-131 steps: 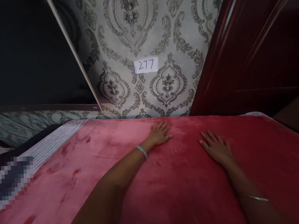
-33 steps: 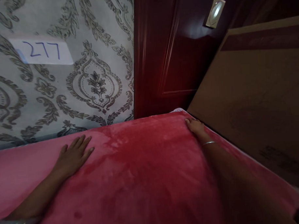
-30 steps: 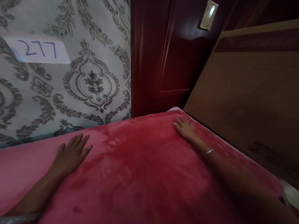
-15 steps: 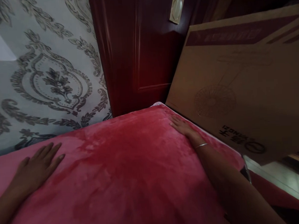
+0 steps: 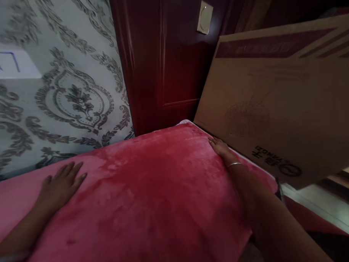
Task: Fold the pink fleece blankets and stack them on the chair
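Note:
A plush red blanket (image 5: 153, 193) covers the bed in front of me. My left hand (image 5: 62, 184) lies flat on it at the left, fingers stretched out and holding nothing. My right hand (image 5: 221, 149) rests palm down on the blanket's far right edge, close to the bed's corner, fingers extended. A thin bangle sits on the right wrist. A bit of white sheet (image 5: 185, 123) peeks out at the far corner.
A large cardboard box (image 5: 279, 104) leans right beside the bed's right edge, almost touching my right hand. Behind the bed are patterned wallpaper (image 5: 73, 96) with a paper note (image 5: 9, 64), and a dark red door (image 5: 166, 62) with a wall switch (image 5: 205, 17). Tiled floor (image 5: 323, 206) shows lower right.
My right hand slid from the middle of the blanket out to its far right corner edge. My view turned to the right, bringing the cardboard box into sight. The left hand stayed flat.

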`<state>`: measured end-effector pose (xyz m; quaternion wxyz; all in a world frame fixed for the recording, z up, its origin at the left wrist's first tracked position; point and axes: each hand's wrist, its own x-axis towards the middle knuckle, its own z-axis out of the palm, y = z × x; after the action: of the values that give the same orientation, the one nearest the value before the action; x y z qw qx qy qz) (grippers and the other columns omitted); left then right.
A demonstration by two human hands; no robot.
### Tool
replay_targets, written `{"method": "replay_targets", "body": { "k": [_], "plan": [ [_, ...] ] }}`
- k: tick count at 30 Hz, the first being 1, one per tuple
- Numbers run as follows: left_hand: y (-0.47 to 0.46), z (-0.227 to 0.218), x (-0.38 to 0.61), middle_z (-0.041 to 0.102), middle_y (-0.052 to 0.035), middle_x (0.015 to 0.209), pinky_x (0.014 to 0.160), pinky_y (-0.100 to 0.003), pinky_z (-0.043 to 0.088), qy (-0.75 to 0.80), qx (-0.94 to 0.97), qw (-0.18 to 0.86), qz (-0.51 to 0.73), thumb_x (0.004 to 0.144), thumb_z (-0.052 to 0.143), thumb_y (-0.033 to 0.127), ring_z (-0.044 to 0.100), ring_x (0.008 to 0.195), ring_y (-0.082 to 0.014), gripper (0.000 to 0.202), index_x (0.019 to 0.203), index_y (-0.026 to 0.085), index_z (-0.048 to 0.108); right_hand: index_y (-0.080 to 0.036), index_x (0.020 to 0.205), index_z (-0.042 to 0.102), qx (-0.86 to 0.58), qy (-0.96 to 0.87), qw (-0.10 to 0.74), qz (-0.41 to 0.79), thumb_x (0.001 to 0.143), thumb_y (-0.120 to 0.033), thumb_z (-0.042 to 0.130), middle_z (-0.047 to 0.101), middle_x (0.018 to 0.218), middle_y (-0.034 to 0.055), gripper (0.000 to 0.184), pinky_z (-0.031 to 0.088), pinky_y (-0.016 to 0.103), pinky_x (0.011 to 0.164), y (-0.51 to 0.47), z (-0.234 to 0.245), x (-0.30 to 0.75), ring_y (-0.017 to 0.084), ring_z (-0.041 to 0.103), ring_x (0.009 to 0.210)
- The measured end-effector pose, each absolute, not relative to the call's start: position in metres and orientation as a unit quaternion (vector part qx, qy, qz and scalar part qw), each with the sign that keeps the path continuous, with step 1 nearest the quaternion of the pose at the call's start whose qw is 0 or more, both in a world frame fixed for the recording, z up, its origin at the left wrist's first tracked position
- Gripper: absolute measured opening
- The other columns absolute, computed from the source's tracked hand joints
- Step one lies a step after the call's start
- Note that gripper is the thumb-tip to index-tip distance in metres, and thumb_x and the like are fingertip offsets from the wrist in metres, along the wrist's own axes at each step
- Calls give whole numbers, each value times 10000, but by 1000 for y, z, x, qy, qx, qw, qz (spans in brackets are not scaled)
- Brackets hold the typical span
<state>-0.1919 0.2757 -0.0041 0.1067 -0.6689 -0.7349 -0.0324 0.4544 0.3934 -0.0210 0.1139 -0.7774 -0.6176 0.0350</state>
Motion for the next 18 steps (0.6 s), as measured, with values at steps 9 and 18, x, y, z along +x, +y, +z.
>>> {"method": "replay_targets", "body": {
  "k": [9,18],
  "plan": [
    [223,23,-115,398,-229,1630,1208,-601,296,-671,-730,116,-51,1027,216,348,303,1552,-356,643,1510,19,483,-308,1621,356,-517,-839,159,52,1058,-531,403,311,1703,78,608,241,591,1244,267,-17,263,314,287,1557],
    [140,-50,-66,497,-105,1585,1194,-639,320,-564,-815,108,-77,929,398,525,400,1505,-372,649,1483,245,588,-324,1608,382,-490,-867,74,49,1065,-528,397,300,1705,30,580,187,517,1284,247,-14,299,272,251,1578]
  ]
}}
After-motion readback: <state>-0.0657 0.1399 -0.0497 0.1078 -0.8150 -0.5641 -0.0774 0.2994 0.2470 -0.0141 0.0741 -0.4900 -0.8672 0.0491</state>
